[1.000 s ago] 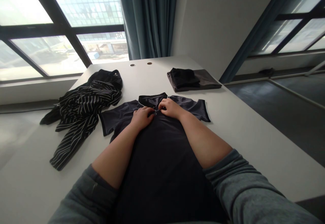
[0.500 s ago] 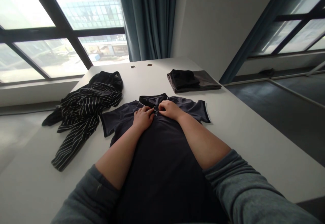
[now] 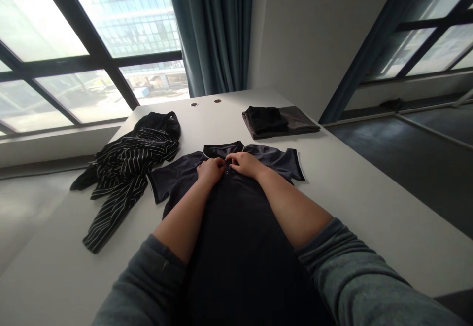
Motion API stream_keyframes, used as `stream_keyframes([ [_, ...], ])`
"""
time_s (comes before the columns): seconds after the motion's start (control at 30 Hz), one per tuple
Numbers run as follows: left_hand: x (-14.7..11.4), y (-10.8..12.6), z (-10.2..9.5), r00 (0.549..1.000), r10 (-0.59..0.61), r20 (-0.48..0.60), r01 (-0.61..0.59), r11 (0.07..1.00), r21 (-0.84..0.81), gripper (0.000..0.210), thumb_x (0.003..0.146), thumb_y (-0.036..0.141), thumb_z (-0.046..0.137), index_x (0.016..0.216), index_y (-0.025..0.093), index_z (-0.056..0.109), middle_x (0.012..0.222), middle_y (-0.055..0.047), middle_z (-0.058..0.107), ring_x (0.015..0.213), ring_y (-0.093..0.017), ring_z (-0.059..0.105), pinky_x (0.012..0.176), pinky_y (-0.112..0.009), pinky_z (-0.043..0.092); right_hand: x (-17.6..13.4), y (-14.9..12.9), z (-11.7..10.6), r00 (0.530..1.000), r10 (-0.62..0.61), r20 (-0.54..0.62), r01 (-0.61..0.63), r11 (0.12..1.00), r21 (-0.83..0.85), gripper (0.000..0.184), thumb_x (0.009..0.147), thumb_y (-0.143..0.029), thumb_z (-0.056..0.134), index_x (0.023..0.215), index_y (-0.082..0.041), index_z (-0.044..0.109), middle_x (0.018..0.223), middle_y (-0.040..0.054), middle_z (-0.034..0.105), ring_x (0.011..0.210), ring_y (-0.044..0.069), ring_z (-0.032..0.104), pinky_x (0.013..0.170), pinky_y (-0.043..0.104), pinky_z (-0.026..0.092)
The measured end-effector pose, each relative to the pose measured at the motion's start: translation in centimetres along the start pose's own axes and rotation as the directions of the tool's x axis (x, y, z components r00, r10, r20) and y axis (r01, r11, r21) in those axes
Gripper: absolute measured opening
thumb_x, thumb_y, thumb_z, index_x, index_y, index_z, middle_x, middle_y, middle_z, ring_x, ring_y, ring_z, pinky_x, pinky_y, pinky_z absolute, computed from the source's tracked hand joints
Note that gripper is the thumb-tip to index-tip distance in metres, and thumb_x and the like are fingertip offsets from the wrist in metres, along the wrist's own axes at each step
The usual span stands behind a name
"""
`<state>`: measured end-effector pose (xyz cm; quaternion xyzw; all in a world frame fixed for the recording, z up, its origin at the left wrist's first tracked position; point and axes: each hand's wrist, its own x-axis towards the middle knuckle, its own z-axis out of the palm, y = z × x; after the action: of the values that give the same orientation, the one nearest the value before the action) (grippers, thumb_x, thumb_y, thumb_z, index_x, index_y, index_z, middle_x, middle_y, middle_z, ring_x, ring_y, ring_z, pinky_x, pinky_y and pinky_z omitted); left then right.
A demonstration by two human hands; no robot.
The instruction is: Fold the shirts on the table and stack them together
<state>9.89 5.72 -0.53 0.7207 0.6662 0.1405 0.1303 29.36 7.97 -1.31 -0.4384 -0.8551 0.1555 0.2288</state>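
A dark short-sleeved polo shirt (image 3: 236, 217) lies spread flat on the white table, its collar (image 3: 223, 149) pointing away from me. Both hands meet at the button placket just below the collar. My left hand (image 3: 211, 169) is closed, fingertips pinching the placket edge from the left. Opposite it, my right hand (image 3: 244, 164) pinches the same placket from the right, thumb and fingers nearly touching the left fingertips. One light-rimmed button (image 3: 226, 172) shows beneath the hands; the fingers cover the upper part of the placket.
To the left lies a crumpled black garment with white stripes (image 3: 135, 156). Folded dark clothes (image 3: 281, 121) are stacked at the table's back right. Two round cable holes are set near the far edge of the white table (image 3: 354, 202). Windows and a blue curtain (image 3: 214, 35) stand behind.
My right hand has moved left, closing the gap to my left hand. The upper buttons seen before are now covered by fingers. The view has shifted slightly.
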Motion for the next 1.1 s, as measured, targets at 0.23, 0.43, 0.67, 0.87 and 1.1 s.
stream_keyframes([
  [0.23, -0.4, -0.4, 0.5, 0.998, -0.008, -0.069, -0.001, 0.991, -0.131, 0.011, 0.091, 0.037, 0.068, 0.093, 0.029, 0.076, 0.113, -0.004, 0.079, 0.111, -0.029, 0.068, 0.105, -0.049, 0.042, 0.1, 0.3, 0.5, 0.999, -0.002, -0.047, -0.001, 0.998, -0.068, 0.011, 0.089, -0.020, 0.077, 0.100, -0.022, 0.077, 0.108, 0.0083, 0.068, 0.099, 0.023, 0.064, 0.094, 0.035, 0.050],
  [0.43, -0.7, -0.5, 0.2, 0.989, 0.008, -0.147, -0.055, 0.946, -0.321, 0.007, 0.098, 0.030, 0.061, 0.102, 0.029, 0.066, 0.098, 0.001, 0.076, 0.095, -0.022, 0.070, 0.089, -0.035, 0.047, 0.1, -0.5, -0.5, 0.946, -0.116, -0.301, 0.108, 0.993, -0.042, 0.006, 0.094, -0.017, 0.064, 0.093, -0.021, 0.068, 0.106, 0.0101, 0.069, 0.107, 0.027, 0.060, 0.104, 0.042, 0.046],
  [0.67, -0.7, -0.1, 0.3, 0.962, 0.076, -0.263, -0.164, 0.928, -0.334, 0.009, 0.100, 0.024, 0.053, 0.098, 0.025, 0.062, 0.103, -0.004, 0.073, 0.099, -0.022, 0.067, 0.087, -0.033, 0.050, 0.1, 0.6, -0.8, 0.975, -0.093, -0.203, 0.102, 0.994, 0.035, 0.026, 0.085, -0.011, 0.065, 0.108, -0.022, 0.074, 0.104, 0.0061, 0.077, 0.106, 0.026, 0.066, 0.103, 0.041, 0.047],
  [0.87, -1.0, 0.4, -0.2, 0.964, 0.104, -0.245, -0.165, 0.956, -0.242, 0.011, 0.102, 0.023, 0.050, 0.103, 0.026, 0.061, 0.110, -0.006, 0.072, 0.104, -0.024, 0.066, 0.092, -0.035, 0.050, 0.2, 1.0, -0.9, 0.983, -0.075, -0.165, 0.095, 0.989, 0.115, 0.013, 0.090, -0.019, 0.068, 0.097, -0.023, 0.079, 0.104, 0.0056, 0.081, 0.101, 0.024, 0.072, 0.109, 0.045, 0.046],
  [1.1, -0.9, 0.3, 0.4, 0.978, 0.096, -0.184, -0.146, 0.949, -0.279, 0.009, 0.102, 0.024, 0.053, 0.102, 0.027, 0.062, 0.103, -0.003, 0.076, 0.095, -0.022, 0.070, 0.084, -0.033, 0.049, 0.0, 0.4, -1.0, 0.983, -0.062, -0.175, 0.093, 0.980, 0.178, 0.006, 0.086, -0.022, 0.073, 0.090, -0.024, 0.077, 0.092, 0.0000, 0.079, 0.090, 0.021, 0.073, 0.121, 0.053, 0.036],
])
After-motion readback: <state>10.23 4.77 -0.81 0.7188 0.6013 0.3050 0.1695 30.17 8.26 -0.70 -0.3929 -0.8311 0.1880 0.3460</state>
